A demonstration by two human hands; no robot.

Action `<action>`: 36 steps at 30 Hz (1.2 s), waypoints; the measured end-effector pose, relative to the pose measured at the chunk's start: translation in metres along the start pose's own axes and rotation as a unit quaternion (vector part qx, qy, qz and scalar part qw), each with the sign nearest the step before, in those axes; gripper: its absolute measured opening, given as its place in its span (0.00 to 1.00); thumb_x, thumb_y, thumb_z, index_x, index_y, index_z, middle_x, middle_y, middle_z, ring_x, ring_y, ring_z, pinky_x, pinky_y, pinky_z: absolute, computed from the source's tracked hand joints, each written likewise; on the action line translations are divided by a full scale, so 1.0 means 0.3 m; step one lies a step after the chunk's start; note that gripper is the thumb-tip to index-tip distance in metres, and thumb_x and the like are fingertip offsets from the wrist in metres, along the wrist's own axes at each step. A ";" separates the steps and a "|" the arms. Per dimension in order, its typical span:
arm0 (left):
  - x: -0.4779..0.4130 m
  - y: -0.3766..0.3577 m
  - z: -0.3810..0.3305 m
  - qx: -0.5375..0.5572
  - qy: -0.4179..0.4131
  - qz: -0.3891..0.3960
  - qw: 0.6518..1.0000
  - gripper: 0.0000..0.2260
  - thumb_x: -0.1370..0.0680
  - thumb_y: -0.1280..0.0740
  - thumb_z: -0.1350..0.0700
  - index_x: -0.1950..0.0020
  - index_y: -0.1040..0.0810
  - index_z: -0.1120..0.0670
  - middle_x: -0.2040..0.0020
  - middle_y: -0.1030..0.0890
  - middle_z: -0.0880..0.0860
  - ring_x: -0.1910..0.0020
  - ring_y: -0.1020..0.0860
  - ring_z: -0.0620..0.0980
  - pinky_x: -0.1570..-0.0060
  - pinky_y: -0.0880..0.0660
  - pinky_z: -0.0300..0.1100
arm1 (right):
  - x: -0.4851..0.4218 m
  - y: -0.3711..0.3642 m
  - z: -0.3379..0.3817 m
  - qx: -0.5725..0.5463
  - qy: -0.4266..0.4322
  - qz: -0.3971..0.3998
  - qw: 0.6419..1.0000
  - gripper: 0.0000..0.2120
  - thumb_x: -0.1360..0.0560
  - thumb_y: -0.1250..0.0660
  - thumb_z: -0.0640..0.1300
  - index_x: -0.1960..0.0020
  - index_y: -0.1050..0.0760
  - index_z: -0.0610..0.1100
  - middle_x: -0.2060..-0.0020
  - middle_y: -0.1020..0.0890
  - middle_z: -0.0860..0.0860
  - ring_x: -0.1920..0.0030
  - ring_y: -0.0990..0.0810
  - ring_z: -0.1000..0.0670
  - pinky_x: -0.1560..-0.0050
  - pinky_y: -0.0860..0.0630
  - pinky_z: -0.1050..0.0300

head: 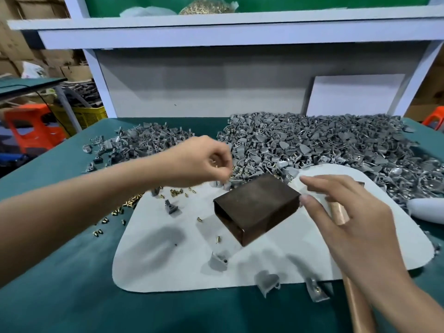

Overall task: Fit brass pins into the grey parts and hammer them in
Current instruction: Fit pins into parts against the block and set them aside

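"Why is the grey parts heap [312, 145] at the back?"

"Stock within reach, I'd say. The white pad [168, 260] likely cushions the dark block [257, 207], the probable anvil."

"And the hands?"

"The right hand [355, 219] hovers spread and empty over the hammer [359, 306]. The left hand [199, 162] curls round a few brass pins [175, 192], above the loose ones."

Small brass pins [175, 192] lie scattered by the mat's [168, 272] left edge. Grey parts [312, 145] sit heaped in two piles at the back, a few loose on the mat. The hammer [358, 313] lies at right, wooden handle nearest
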State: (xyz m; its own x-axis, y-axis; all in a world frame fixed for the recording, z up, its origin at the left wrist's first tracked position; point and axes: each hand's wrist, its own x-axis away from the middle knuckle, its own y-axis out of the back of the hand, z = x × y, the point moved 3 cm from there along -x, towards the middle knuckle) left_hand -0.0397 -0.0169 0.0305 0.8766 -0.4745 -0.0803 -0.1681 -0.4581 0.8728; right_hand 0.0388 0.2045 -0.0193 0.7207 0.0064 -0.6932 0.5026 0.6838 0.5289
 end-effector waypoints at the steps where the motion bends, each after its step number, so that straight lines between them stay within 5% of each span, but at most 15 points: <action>1: 0.021 -0.028 -0.075 0.099 -0.029 0.006 0.995 0.07 0.27 0.30 0.58 0.63 0.23 0.48 0.64 0.17 0.44 0.69 0.24 0.36 0.70 0.29 0.26 | 0.009 0.004 0.029 -0.045 0.016 -0.013 0.999 0.11 0.27 0.31 0.49 0.44 0.21 0.54 0.53 0.19 0.59 0.55 0.21 0.58 0.48 0.29 0.69; 4: 0.055 -0.137 -0.214 0.287 -0.037 0.053 0.956 0.08 0.25 0.33 0.61 0.63 0.24 0.51 0.70 0.20 0.48 0.74 0.26 0.42 0.75 0.29 0.33 | 0.028 0.002 0.083 -0.102 0.033 -0.028 0.994 0.13 0.26 0.33 0.52 0.43 0.24 0.60 0.54 0.20 0.64 0.57 0.19 0.58 0.53 0.22 0.56; 7: 0.038 -0.200 -0.225 0.394 0.037 0.023 0.918 0.09 0.22 0.37 0.64 0.62 0.25 0.56 0.77 0.30 0.45 0.81 0.36 0.39 0.81 0.40 0.29 | 0.019 0.007 0.076 -0.124 0.020 -0.036 0.991 0.11 0.29 0.28 0.48 0.49 0.22 0.60 0.55 0.20 0.64 0.58 0.19 0.60 0.55 0.23 0.67; 12: 0.020 -0.253 -0.229 0.476 0.049 -0.005 0.878 0.09 0.22 0.37 0.66 0.62 0.24 0.59 0.76 0.30 0.47 0.77 0.34 0.39 0.77 0.37 0.28 | 0.018 -0.010 0.053 -0.117 -0.020 -0.044 0.992 0.13 0.31 0.30 0.45 0.53 0.23 0.61 0.54 0.20 0.63 0.59 0.20 0.63 0.56 0.27 0.75; 16: 0.000 -0.231 -0.186 0.420 0.062 -0.076 0.902 0.08 0.22 0.35 0.64 0.60 0.23 0.55 0.70 0.23 0.45 0.74 0.29 0.37 0.71 0.33 0.28 | 0.012 -0.017 0.015 -0.085 -0.051 -0.019 0.995 0.22 0.33 0.26 0.35 0.54 0.24 0.63 0.62 0.18 0.61 0.61 0.19 0.60 0.59 0.25 0.73; 22: -0.006 -0.186 -0.119 0.346 0.040 -0.040 0.937 0.12 0.26 0.32 0.68 0.56 0.21 0.50 0.57 0.19 0.49 0.58 0.22 0.44 0.57 0.25 0.31 | -0.001 -0.021 -0.029 0.040 -0.058 0.167 0.983 0.10 0.34 0.26 0.30 0.61 0.17 0.45 0.71 0.23 0.60 0.67 0.25 0.68 0.62 0.34 0.77; 26: -0.014 -0.206 -0.101 0.329 0.036 -0.011 0.943 0.14 0.27 0.31 0.68 0.54 0.21 0.49 0.53 0.17 0.50 0.52 0.19 0.43 0.51 0.23 0.31 | -0.028 0.036 -0.055 0.129 -0.070 0.150 0.978 0.11 0.33 0.29 0.28 0.58 0.17 0.43 0.66 0.20 0.51 0.67 0.30 0.60 0.63 0.39 0.66; 29: -0.026 -0.219 -0.093 0.302 0.025 -0.025 0.953 0.09 0.27 0.28 0.63 0.54 0.23 0.50 0.51 0.17 0.52 0.50 0.18 0.46 0.46 0.22 0.38 | -0.054 0.079 -0.106 0.140 -0.139 0.129 0.972 0.10 0.30 0.31 0.30 0.57 0.17 0.44 0.69 0.23 0.59 0.68 0.29 0.61 0.66 0.36 0.72; 33: -0.027 -0.222 -0.088 0.254 0.020 -0.065 0.965 0.07 0.27 0.28 0.56 0.57 0.26 0.52 0.61 0.17 0.51 0.61 0.17 0.50 0.56 0.19 0.45 | -0.033 0.025 -0.101 0.123 -0.122 0.210 0.962 0.08 0.31 0.27 0.35 0.54 0.16 0.44 0.67 0.21 0.55 0.65 0.24 0.57 0.59 0.36 0.81; 36: -0.022 -0.216 -0.088 0.195 0.004 -0.107 0.975 0.08 0.26 0.29 0.51 0.60 0.26 0.50 0.66 0.17 0.50 0.73 0.22 0.40 0.69 0.25 0.35 | -0.006 -0.048 -0.078 0.147 -0.085 0.291 0.942 0.10 0.30 0.27 0.41 0.49 0.17 0.46 0.58 0.18 0.50 0.50 0.24 0.45 0.48 0.34 0.64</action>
State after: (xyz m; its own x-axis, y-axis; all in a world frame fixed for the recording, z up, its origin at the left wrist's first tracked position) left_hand -0.0228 0.0359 -0.0129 0.9136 -0.3317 -0.2352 -0.1384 -0.7976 0.5871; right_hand 0.0191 0.2117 -0.0372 0.9683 0.1831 -0.1698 0.0925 0.3685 0.9250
